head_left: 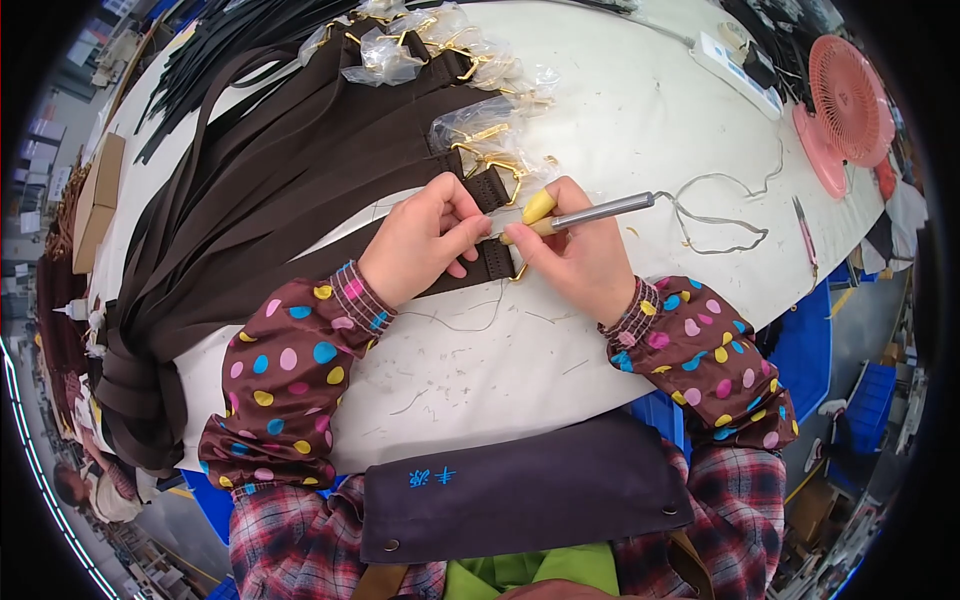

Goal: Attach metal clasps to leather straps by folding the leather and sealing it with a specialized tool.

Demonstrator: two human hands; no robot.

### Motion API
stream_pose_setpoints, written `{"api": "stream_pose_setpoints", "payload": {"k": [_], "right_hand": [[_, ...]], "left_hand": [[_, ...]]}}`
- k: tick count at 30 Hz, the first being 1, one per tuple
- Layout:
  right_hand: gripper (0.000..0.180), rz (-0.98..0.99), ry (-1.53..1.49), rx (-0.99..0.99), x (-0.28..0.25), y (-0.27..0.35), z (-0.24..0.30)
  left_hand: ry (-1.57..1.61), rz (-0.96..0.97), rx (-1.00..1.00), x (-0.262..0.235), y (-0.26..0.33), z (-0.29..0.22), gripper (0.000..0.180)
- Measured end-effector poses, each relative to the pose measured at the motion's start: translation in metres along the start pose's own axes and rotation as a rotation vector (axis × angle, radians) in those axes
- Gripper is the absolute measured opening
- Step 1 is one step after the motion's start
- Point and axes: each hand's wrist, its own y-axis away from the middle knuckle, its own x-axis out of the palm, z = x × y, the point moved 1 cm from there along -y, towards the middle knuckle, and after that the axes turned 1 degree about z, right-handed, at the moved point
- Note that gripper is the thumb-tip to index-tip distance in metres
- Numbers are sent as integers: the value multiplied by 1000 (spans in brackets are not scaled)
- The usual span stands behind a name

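My right hand (590,245), with yellow covers on its thumb and index finger, grips a corded pen-like tool (605,209) with a grey metal barrel. Its tip end meets the fingertips of my left hand (422,243), which are pinched together; what lies between them is too small to make out. Just beneath both hands is the stitched end of a dark brown webbing strap (497,260) with a gold metal ring (518,273). A loose thread (497,312) hangs below it. Another strap end (487,187) with gold hardware lies just above my fingers.
Many brown straps (300,165) spread over the white table (480,400) to the left, their gold clasps partly in clear plastic (385,60). On the right are a pink fan (848,105), a white power strip (738,75), the tool's cord (715,248) and small snips (805,232).
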Motion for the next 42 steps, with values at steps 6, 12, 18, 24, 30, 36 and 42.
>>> {"api": "stream_pose_setpoints", "payload": {"k": [6,12,18,24,30,36,42], "right_hand": [[27,9,41,-4,0,0,1],[28,14,58,0,1,-1,1],[27,-5,83,-28,3,-2,1],[23,-34,-108,73,-8,4,7],[20,-141,-211,-87,-26,-5,18],[18,-94,-100,-175,-32,-17,21],[19,30,-158,-79,-26,-8,16]], "left_hand": [[20,13,0,0,0,2,13],[4,19,1,-1,0,0,13],[2,10,4,-2,1,0,12],[-611,-8,336,4,24,-8,17],[-770,34,408,-8,31,-14,22],[-945,-141,395,-14,8,-6,41],[-807,14,319,-2,17,-10,43]]}}
